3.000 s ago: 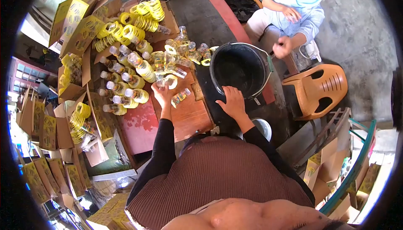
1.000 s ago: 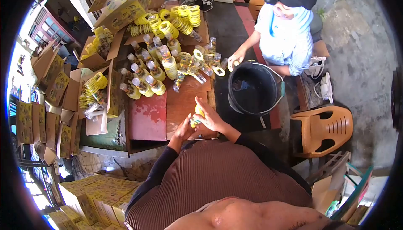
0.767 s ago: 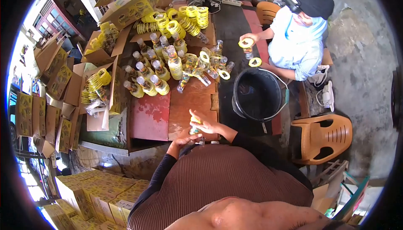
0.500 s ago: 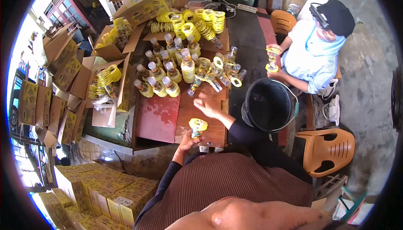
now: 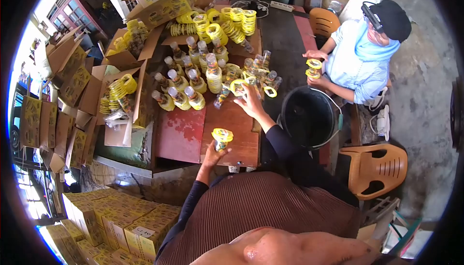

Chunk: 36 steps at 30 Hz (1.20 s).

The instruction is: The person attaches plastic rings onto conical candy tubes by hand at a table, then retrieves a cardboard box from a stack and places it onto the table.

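Note:
My left hand [image 5: 212, 156] holds a small clear bottle with a yellow label ring around its top [image 5: 222, 137], upright at the near edge of the wooden table [image 5: 232, 125]. My right hand [image 5: 251, 101] stretches forward into the heap of small clear bottles and loose yellow rings [image 5: 251, 74] in the middle of the table. Its fingers are on the heap; whether it grips anything I cannot tell. Rows of finished bottles with yellow bands [image 5: 186, 83] stand to the left of the heap.
A black bucket [image 5: 309, 116] stands right of my right arm. A person in a light blue shirt [image 5: 357, 62] sits across, holding a ringed bottle. Open cartons [image 5: 121, 95] and stacked yellow boxes [image 5: 111, 221] crowd the left. An orange plastic chair [image 5: 374, 168] is at right.
Both hands were together on the bottle near my body. My right hand has let go and reached forward to the heap, while my left hand keeps the ringed bottle upright.

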Tool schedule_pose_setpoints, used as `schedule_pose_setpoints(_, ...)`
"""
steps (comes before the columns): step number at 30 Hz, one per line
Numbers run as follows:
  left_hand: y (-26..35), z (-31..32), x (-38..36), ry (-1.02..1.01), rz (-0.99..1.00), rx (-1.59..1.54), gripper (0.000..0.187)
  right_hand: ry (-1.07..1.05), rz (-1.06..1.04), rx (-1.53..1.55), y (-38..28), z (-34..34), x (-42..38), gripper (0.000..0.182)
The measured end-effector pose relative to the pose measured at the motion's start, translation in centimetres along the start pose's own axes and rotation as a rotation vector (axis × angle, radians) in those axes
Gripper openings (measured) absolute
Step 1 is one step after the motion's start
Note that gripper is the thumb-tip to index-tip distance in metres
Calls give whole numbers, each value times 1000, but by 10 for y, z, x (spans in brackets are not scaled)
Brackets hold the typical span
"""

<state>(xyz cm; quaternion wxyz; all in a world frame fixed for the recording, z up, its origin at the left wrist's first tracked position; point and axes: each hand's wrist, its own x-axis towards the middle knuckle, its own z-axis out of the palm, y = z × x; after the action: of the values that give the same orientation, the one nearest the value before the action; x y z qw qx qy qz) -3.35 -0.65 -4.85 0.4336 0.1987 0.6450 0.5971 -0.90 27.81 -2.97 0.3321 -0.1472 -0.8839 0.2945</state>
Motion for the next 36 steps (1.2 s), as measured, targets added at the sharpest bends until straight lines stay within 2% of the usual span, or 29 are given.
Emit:
schedule_pose_setpoints(1, -4, -1, 9, -8, 50, 38, 59, -28, 117, 123, -7, -12, -3, 62)
schedule_pose_setpoints(3, 1, 5, 24, -13, 101, 155, 60, 16, 401, 631, -26, -34, -12, 48)
schedule_pose_setpoints(4, 6, 10, 30, -26, 94, 157, 60, 98, 353, 903, -37, -45, -19, 37)
schedule_pose_setpoints(5, 14, 17, 37, -39, 103, 167, 60, 112, 359, 965, -48, -61, -24, 34)
schedule_pose_setpoints(7, 27, 30, 45, -87, 114, 188, 61, 80, 392, 896, -78, -94, -35, 32)
schedule_pose_setpoints(9, 37, 47, 53, -194, 190, 85, 62, 100, 313, 705, -81, -103, -54, 31)
schedule_pose_setpoints(11, 40, 60, 60, -289, 205, 189, 57, -21, 313, 563, -81, -108, -68, 32)
schedule_pose_setpoints(12, 39, 67, 62, -340, 198, 184, 54, -131, 397, 489, -95, -124, -77, 36)
schedule_pose_setpoints(13, 38, 72, 64, -383, 192, 177, 51, -189, 329, 473, -91, -124, -82, 40)
schedule_pose_setpoints(15, 34, 82, 63, -406, 149, 129, 48, -242, 148, 136, -76, -140, -93, 49)
schedule_pose_setpoints(17, 35, 89, 61, -413, 102, 82, 46, 94, -84, 112, -88, -172, -75, 56)
schedule_pose_setpoints(19, 38, 94, 59, -423, 196, 120, 46, 336, 58, -73, -115, -217, -55, 58)
schedule_pose_setpoints(21, 38, 95, 57, -413, 180, 120, 47, 602, 129, 35, -120, -236, -52, 60)
schedule_pose_setpoints(23, 44, 97, 54, -399, 168, 118, 47, 723, 77, -42, -142, -226, -47, 60)
schedule_pose_setpoints(24, 49, 99, 50, -375, 217, 195, 45, 548, 119, -221, -131, -198, -53, 62)
schedule_pose_setpoints(25, 52, 100, 47, -349, 265, 269, 42, 89, 122, -40, -117, -163, -71, 65)
schedule_pose_setpoints(26, -1, 76, 75, -449, 94, 143, 36, -285, 103, 110, -123, -129, -87, 65)
schedule_pose_setpoints(27, 1, 82, 67, -340, 328, 438, 35, -196, -13, -49, -120, -100, -104, 73)
schedule_pose_setpoints(29, -9, 73, 57, -266, 519, 587, 37, -352, 63, 57, -105, -76, -113, 68)
schedule_pose_setpoints(30, -13, 70, 49, -216, 411, 560, 40, -405, 57, 130, -101, -71, -110, 64)
schedule_pose_setpoints(31, -6, 64, 43, -201, 408, 564, 40, -457, 55, 206, -99, -66, -108, 61)
schedule_pose_setpoints(33, 14, 56, 34, -130, 217, 484, 37, -549, 142, 563, -78, -52, -95, 56)
schedule_pose_setpoints(34, 18, 52, 34, -140, 269, 405, 37, -596, 269, 701, -64, -43, -84, 54)
schedule_pose_setpoints(35, 23, 49, 32, -119, 271, 400, 37, -503, 356, 760, -53, -37, -71, 46)
schedule_pose_setpoints(36, 27, 45, 30, -120, 257, 402, 38, -398, 386, 625, -34, -24, -60, 42)
